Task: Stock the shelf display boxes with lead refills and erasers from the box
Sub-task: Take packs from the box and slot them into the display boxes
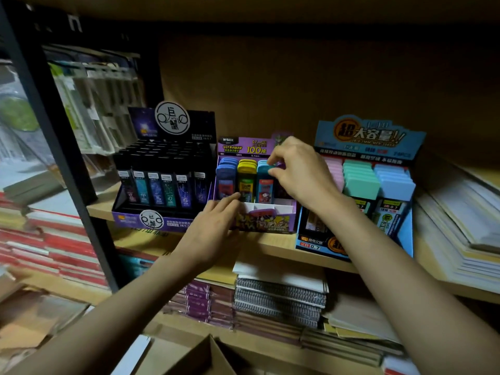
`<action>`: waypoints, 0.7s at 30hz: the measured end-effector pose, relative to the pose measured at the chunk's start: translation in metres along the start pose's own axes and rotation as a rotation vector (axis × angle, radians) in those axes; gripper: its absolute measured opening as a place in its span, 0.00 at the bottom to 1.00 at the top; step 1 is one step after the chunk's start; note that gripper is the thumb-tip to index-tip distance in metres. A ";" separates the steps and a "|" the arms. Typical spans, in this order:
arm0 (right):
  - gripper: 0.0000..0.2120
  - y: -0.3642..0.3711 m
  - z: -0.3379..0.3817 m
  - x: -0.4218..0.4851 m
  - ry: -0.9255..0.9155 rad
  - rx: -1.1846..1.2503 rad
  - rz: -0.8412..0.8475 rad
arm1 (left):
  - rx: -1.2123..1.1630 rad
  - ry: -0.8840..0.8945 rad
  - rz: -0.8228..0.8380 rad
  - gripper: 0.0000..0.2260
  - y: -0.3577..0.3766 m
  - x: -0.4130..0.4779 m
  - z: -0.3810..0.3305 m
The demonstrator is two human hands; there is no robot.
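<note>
Lower level: spiral notebooks [280, 296], purple books [200, 301] just left. Red-edged stacks [54, 244] far left, past black upright [66, 158]. Paper piles [465, 220] right. Hanging packets [102, 104] upper left.

place: a stationery shop, dimly lit.
shelving: tiered wooden shelf [270, 243] boards ran beside a dark metal upright [61, 158].
retail packaging: a black-and-purple display box [162, 220], a purple display box [243, 147] and a blue display box [368, 136] stood side by side, holding rows of lead refill cases [246, 180].
stock below: spiral notebooks [278, 296] and purple-covered notebooks [200, 301] lay stacked.
left side: red-edged exercise books [62, 247] were piled under hanging bagged goods [94, 98].
</note>
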State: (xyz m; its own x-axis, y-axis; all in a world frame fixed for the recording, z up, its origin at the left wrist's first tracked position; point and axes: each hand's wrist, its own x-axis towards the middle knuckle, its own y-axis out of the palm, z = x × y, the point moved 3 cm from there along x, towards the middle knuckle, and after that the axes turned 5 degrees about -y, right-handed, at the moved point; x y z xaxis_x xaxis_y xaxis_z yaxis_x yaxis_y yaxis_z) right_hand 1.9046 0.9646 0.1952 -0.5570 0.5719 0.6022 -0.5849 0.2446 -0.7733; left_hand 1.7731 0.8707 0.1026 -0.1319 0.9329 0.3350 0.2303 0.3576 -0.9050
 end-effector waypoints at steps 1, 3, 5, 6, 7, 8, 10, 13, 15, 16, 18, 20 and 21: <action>0.08 0.003 0.000 -0.001 -0.022 -0.066 0.014 | 0.009 -0.002 0.014 0.21 0.000 0.002 0.000; 0.10 0.005 0.001 -0.002 -0.065 -0.162 0.006 | 0.034 -0.007 0.035 0.22 -0.001 0.006 -0.002; 0.12 0.007 0.002 -0.003 -0.092 -0.225 0.014 | 0.052 -0.014 0.045 0.22 -0.002 0.009 -0.004; 0.13 0.008 0.001 -0.003 -0.100 -0.250 0.036 | 0.057 -0.017 0.049 0.22 -0.003 0.010 -0.005; 0.13 0.009 0.001 -0.002 -0.107 -0.267 0.066 | 0.058 -0.018 0.055 0.21 -0.004 0.010 -0.005; 0.14 0.009 0.001 -0.002 -0.113 -0.272 0.096 | 0.052 -0.020 0.063 0.22 -0.004 0.010 -0.005; 0.15 0.007 0.001 -0.001 -0.123 -0.235 0.143 | 0.026 -0.008 0.068 0.23 -0.005 0.007 -0.003; 0.15 -0.004 0.014 -0.003 -0.240 -0.138 0.095 | 0.070 0.045 -0.006 0.26 -0.008 -0.001 0.003; 0.12 -0.004 0.033 -0.011 -0.410 -0.088 0.088 | 0.110 0.069 -0.070 0.25 -0.010 -0.009 0.008; 0.11 0.001 0.042 -0.017 -0.491 -0.089 0.145 | 0.114 0.077 -0.079 0.24 -0.010 -0.013 0.010; 0.13 0.017 0.052 -0.026 -0.567 -0.117 0.299 | 0.100 0.095 -0.068 0.24 -0.008 -0.019 0.012; 0.19 0.029 0.048 -0.027 -0.534 -0.148 0.345 | 0.103 0.107 -0.049 0.26 -0.006 -0.021 0.014; 0.21 0.032 0.043 -0.026 -0.503 -0.169 0.335 | 0.107 0.109 -0.043 0.26 -0.006 -0.021 0.015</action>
State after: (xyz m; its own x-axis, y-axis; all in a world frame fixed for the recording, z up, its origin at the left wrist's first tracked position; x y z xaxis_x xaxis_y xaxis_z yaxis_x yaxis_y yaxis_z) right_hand 1.8750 0.9236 0.1628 -0.9274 0.2108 0.3091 -0.2518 0.2595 -0.9323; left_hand 1.7603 0.8481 0.0972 -0.0329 0.9179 0.3955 0.1217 0.3965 -0.9099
